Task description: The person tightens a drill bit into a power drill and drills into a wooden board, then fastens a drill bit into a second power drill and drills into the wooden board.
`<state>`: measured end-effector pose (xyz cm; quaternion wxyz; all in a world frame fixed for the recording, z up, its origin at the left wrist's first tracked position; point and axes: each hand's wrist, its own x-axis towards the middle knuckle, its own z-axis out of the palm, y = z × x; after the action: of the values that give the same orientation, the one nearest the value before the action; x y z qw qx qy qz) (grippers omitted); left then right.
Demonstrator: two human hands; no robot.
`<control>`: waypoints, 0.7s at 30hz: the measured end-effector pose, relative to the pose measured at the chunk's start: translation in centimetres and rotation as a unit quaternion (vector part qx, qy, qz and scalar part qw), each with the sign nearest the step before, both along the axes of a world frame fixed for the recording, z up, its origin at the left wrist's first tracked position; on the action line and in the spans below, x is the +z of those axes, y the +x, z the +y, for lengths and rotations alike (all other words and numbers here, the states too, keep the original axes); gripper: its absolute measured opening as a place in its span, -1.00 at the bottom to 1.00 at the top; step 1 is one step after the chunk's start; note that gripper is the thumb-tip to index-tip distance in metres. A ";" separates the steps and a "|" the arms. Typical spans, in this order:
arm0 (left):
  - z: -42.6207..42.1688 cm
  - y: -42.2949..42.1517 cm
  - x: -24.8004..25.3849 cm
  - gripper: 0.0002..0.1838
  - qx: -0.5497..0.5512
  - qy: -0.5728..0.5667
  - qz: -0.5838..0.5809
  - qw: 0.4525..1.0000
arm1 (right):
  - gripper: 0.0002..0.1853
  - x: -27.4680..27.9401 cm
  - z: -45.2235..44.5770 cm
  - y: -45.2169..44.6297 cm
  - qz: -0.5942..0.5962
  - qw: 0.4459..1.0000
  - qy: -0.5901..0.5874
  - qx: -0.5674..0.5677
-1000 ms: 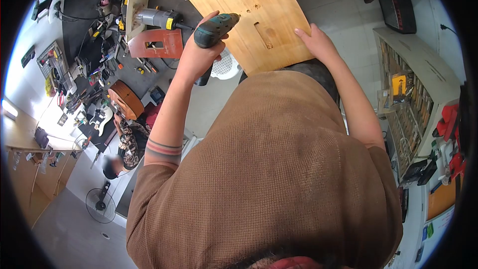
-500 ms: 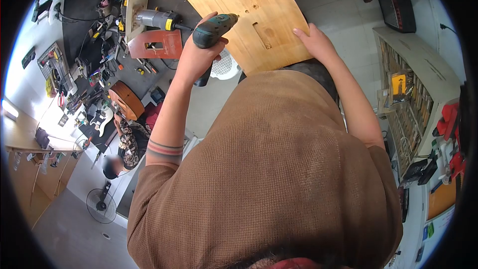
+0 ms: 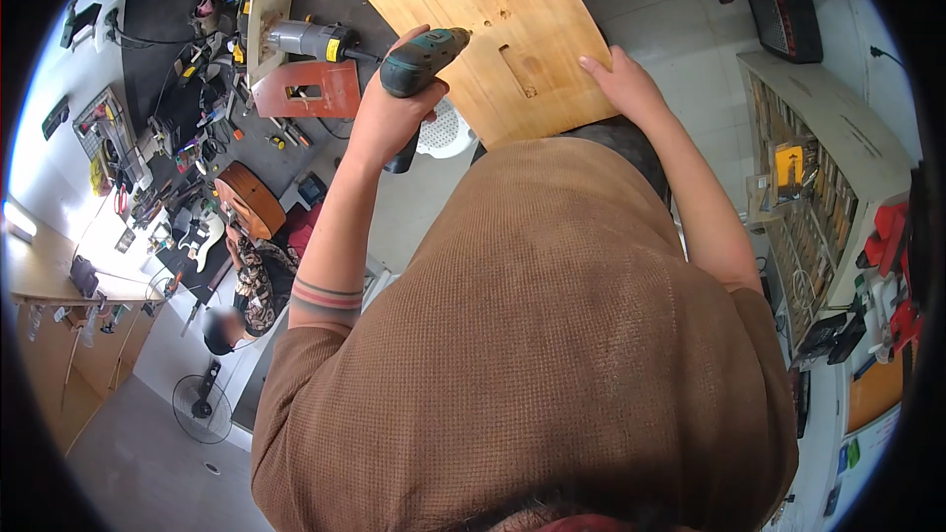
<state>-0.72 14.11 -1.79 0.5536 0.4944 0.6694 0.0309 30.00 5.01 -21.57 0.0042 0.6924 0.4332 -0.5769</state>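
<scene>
A cordless drill (image 3: pixel 426 61) in dark green and black is gripped in my left hand (image 3: pixel 386 121), fingers wrapped round its handle. Its chuck points right, over a pale wooden board (image 3: pixel 552 39) with a long slot and several small holes. Whether the drill's tip touches the wood, I cannot tell. On the board's right edge, my right hand (image 3: pixel 633 89) is closed, thumb on top and the other fingers hidden underneath. The near end of the board lies close to my belly.
Left of the board, a dark workbench (image 3: pixel 340 0) carries a grey power tool (image 3: pixel 304 39), a red slotted template (image 3: pixel 330 94) and many hand tools. Further off, a person (image 3: pixel 258 286) sits by an acoustic guitar (image 3: pixel 251 199). A shelf rack (image 3: pixel 803 187) stands at right.
</scene>
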 end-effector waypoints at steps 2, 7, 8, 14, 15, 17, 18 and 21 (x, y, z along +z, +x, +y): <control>0.0 0.0 0.0 -0.19 -0.003 0.001 0.002 1.000 | -0.20 -0.1 0.0 0.0 0.002 1.000 0.001 -0.003; 0.1 0.3 0.0 -0.21 0.012 0.001 0.000 1.000 | -0.19 0.0 -0.1 0.0 0.003 1.000 0.002 -0.003; 0.1 0.2 0.0 -0.21 0.011 0.000 0.000 1.000 | -0.19 0.0 -0.1 0.1 0.003 1.000 0.003 -0.002; 0.0 0.1 -0.1 -0.20 0.003 0.007 0.000 1.000 | -0.20 0.0 -0.1 0.0 0.015 1.000 -0.001 -0.007; 0.1 0.0 -0.1 -0.20 0.002 0.007 -0.001 1.000 | -0.20 0.0 -0.1 0.1 0.016 1.000 0.001 -0.008; 0.1 0.0 -0.1 -0.20 -0.004 0.003 0.003 1.000 | -0.20 -0.1 -0.1 0.1 0.011 1.000 0.002 -0.003; 0.1 -0.1 -0.1 -0.21 -0.010 0.002 0.009 1.000 | -0.20 0.0 0.0 0.1 0.009 1.000 0.003 -0.002; 0.0 -0.1 -0.2 -0.21 -0.010 0.001 0.010 1.000 | -0.20 0.3 0.1 0.0 0.009 1.000 -0.002 -0.004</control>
<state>-0.83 14.14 -1.97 0.5466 0.5018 0.6701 0.0214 30.04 5.11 -21.28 -0.0011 0.6892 0.4293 -0.5837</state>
